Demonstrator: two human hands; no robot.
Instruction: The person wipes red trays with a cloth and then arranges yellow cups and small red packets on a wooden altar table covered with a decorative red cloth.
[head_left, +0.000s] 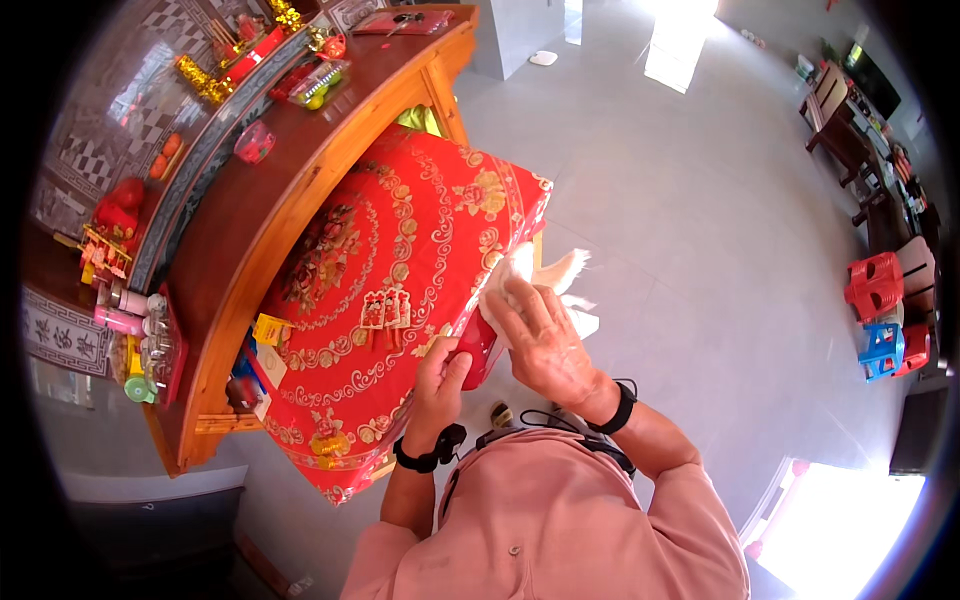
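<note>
My left hand (439, 379) grips the near end of a glossy red object (475, 346), perhaps a tray or box, at the near edge of the table. My right hand (546, 341) presses a white cloth (504, 283) onto its far part, covering much of it. Loose ends of the cloth hang past my fingers on the right. Below both hands, a red floral tablecloth (420, 255) with gold patterns covers the table. Several small red-and-white paper figures (385, 309) lie on it left of my hands.
A wooden altar table (300, 187) stands over the cloth's left side, bearing a clear fruit container (319, 84), a pink tub (255, 142) and glasses (159, 330). A yellow box (271, 329) sits at the tablecloth's left edge. Red stools (874, 285) and a blue stool (880, 351) stand far right.
</note>
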